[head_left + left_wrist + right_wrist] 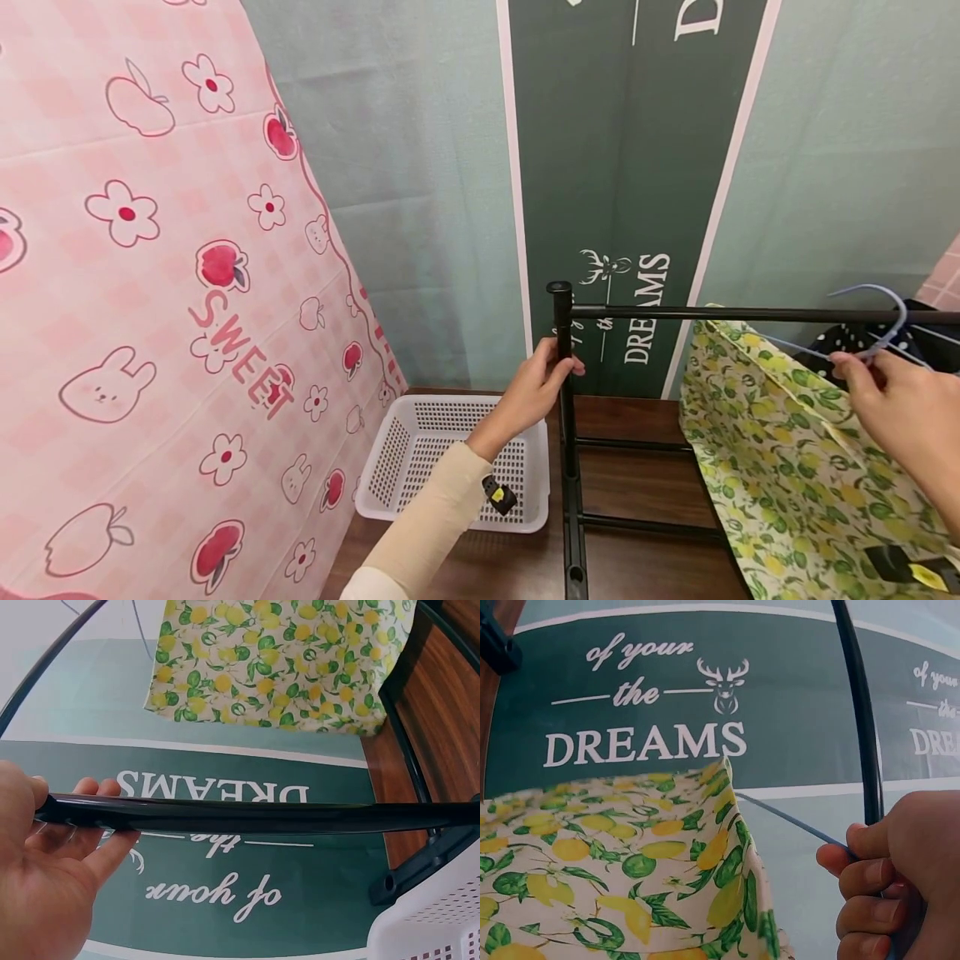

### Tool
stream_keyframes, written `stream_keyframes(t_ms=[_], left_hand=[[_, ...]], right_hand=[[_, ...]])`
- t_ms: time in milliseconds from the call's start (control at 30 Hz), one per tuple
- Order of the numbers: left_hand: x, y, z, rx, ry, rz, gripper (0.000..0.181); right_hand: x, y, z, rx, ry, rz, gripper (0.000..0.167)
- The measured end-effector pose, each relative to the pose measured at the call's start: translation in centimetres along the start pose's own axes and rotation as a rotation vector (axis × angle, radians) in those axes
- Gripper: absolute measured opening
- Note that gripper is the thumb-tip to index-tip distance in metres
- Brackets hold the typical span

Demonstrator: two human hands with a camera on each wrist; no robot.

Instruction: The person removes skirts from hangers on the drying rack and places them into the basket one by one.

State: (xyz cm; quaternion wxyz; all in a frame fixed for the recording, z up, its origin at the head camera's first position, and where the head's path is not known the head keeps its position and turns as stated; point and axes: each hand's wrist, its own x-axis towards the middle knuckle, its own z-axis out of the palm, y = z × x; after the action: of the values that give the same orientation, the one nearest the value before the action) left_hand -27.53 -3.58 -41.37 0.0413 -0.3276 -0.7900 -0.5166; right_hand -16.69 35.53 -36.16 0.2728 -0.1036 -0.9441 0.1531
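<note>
My left hand [536,379] grips the black upright pole [566,408] of a clothes rack, just below its top joint; in the left wrist view the pole [262,816] runs out from between thumb and fingers. At the right, my right hand [900,400] pinches a light blue clothes hanger [892,333] near the base of its hook. The hook arches above the black top rail [750,314]; whether it bears on the rail I cannot tell. A lemon-print cloth [795,450] hangs from the hanger. In the right wrist view, curled fingers [870,911] hold the hanger's blue arm [795,823].
A white perforated basket [382,500] stands on the brown wooden floor [637,487], left of the rack. Dark polka-dot fabric [825,340] hangs behind the hanger at the right. A pink printed curtain [187,333] borders the left; a green lettered one [622,167] hangs behind.
</note>
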Motion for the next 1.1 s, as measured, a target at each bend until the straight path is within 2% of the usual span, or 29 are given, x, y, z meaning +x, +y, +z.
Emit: stream_keyframes(t_ms=[267,600,967,1100], left_hand=[[0.0,-0.1,0.2,0.005,-0.003,0.014,0.03],[-0.1,-0.1,0.3,-0.02,-0.01,0.011,0.033],[-0.3,0.0,0.4,-0.009,-0.015,0.016,0.033],[-0.3,-0.1,0.5,-0.011,-0.014,0.016,0.032]], right_hand=[[-0.3,-0.2,-0.1,0.015,-0.001,-0.023,0.065],[-0.4,-0.9,-0.7,0.006,-0.06,-0.011,0.051],[-0.8,-1.3,-1.0,0.013,-0.065,0.0,0.053],[-0.9,-1.7,-1.3,0.041,-0.04,0.011,0.058]])
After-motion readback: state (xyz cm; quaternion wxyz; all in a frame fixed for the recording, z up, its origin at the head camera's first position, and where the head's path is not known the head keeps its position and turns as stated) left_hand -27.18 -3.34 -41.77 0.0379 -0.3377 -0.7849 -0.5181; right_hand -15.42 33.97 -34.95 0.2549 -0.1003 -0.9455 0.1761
